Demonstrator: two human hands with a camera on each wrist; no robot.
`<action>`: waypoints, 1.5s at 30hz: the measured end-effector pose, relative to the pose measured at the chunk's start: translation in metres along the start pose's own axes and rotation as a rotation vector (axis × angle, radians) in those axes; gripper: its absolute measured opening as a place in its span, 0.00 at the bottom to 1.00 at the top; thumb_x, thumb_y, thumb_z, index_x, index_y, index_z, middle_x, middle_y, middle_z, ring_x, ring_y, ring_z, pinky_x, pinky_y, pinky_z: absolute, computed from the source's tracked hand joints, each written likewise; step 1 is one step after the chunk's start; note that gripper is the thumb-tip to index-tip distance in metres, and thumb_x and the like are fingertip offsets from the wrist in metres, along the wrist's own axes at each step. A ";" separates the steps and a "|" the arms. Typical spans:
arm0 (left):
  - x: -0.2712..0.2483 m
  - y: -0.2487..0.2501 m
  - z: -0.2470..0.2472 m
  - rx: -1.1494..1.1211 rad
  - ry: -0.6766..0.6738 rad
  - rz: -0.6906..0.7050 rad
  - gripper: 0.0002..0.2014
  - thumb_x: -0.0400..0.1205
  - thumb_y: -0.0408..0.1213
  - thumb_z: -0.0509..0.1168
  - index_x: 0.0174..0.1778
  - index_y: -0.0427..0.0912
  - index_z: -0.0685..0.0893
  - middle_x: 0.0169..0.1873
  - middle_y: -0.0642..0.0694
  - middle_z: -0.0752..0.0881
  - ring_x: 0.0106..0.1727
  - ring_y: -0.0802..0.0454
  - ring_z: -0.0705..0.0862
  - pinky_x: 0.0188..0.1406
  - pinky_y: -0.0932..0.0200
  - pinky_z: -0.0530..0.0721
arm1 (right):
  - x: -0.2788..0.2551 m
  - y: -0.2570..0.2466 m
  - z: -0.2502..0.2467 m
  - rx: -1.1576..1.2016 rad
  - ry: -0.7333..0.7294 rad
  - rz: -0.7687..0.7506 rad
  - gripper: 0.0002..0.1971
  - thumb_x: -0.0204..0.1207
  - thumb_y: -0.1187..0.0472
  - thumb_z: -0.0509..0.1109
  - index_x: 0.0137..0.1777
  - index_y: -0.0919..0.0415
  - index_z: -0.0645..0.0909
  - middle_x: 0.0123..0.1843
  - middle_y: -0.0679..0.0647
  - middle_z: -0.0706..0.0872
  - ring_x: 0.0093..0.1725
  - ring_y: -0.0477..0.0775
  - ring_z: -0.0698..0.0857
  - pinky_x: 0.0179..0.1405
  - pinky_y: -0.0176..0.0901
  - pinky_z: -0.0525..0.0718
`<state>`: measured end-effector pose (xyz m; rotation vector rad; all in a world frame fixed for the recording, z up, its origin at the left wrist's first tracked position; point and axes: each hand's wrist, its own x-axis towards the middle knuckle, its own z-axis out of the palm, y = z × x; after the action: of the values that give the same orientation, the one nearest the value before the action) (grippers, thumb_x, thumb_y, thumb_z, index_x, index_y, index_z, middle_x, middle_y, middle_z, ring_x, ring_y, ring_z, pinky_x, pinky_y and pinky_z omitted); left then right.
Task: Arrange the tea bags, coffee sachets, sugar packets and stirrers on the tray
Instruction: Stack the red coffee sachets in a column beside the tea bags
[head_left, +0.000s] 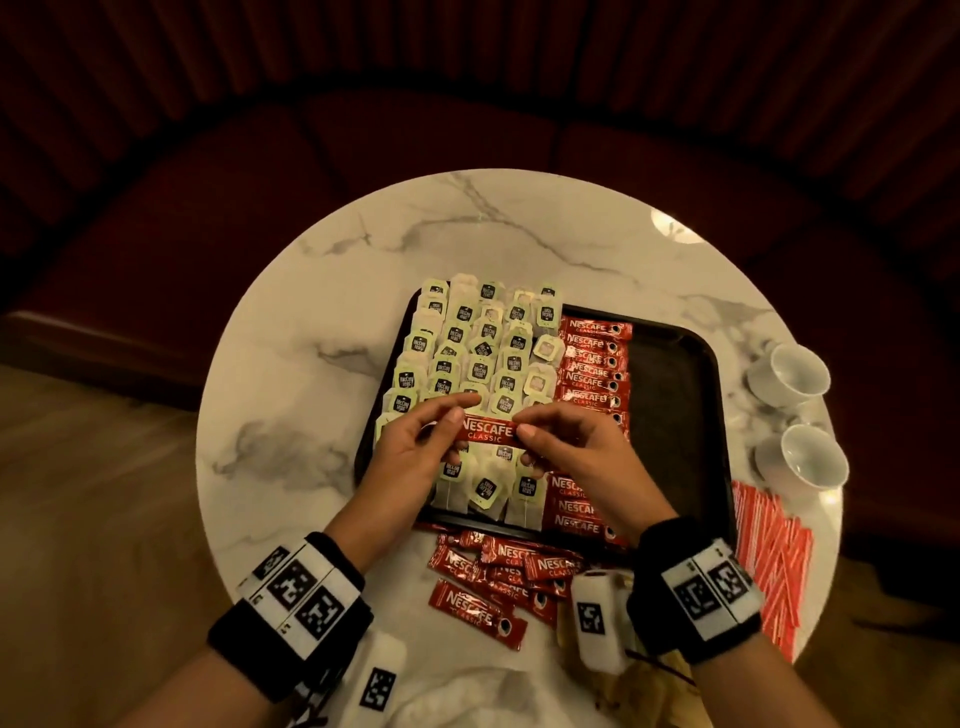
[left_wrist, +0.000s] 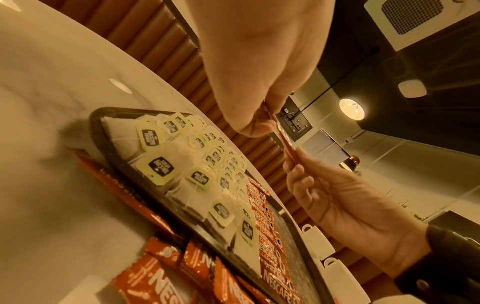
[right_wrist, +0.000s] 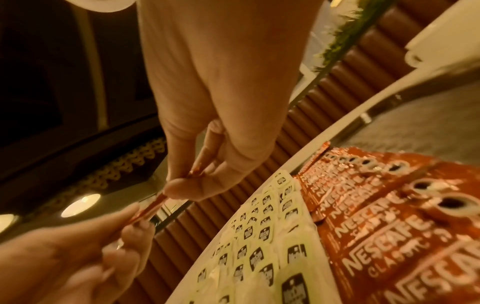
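Both hands on one coffee sachet (head_left: 485, 432) here: left hand (head_left: 410, 457) pinches one end, right hand (head_left: 576, 452) pinches the other. It's held level above the tray (head_left: 675, 415), over the tea bags (head_left: 467, 358) in the tray's left half.

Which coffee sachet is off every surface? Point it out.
The coffee sachet pinched at its ends by left hand and right hand, above the tea bags; others lie flat.

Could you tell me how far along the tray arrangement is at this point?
Roughly halfway, I'd say. Done: tea bags fill the left of the tray, with a column of coffee sachets beside them. In hand: both the left hand and the right hand pinch one sachet above the tray. Left: the loose sachets and the red-striped sticks on the table.
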<state>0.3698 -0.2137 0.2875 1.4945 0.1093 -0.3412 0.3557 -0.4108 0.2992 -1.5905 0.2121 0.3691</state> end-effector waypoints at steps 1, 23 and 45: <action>0.000 0.000 0.000 0.000 0.004 0.003 0.11 0.85 0.39 0.62 0.57 0.53 0.88 0.43 0.55 0.88 0.40 0.63 0.83 0.43 0.65 0.85 | -0.002 0.002 -0.001 0.029 0.012 0.002 0.08 0.78 0.66 0.71 0.55 0.63 0.87 0.49 0.55 0.91 0.43 0.48 0.89 0.43 0.37 0.88; -0.007 -0.026 -0.026 0.501 -0.303 -0.116 0.06 0.85 0.39 0.64 0.50 0.54 0.86 0.50 0.54 0.87 0.50 0.62 0.84 0.45 0.71 0.81 | 0.136 0.034 -0.124 -0.252 0.617 0.221 0.11 0.79 0.59 0.75 0.59 0.60 0.86 0.46 0.53 0.90 0.43 0.50 0.88 0.49 0.45 0.87; -0.040 -0.087 -0.026 1.313 -0.746 0.665 0.45 0.69 0.57 0.78 0.78 0.40 0.70 0.75 0.42 0.76 0.74 0.45 0.76 0.71 0.47 0.76 | -0.087 0.072 -0.022 -1.068 -0.278 -0.078 0.20 0.85 0.56 0.66 0.76 0.49 0.76 0.75 0.44 0.76 0.74 0.42 0.75 0.75 0.37 0.74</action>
<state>0.3101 -0.1850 0.2130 2.4136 -1.4196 -0.4161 0.2509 -0.4444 0.2638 -2.5462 -0.3262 0.7019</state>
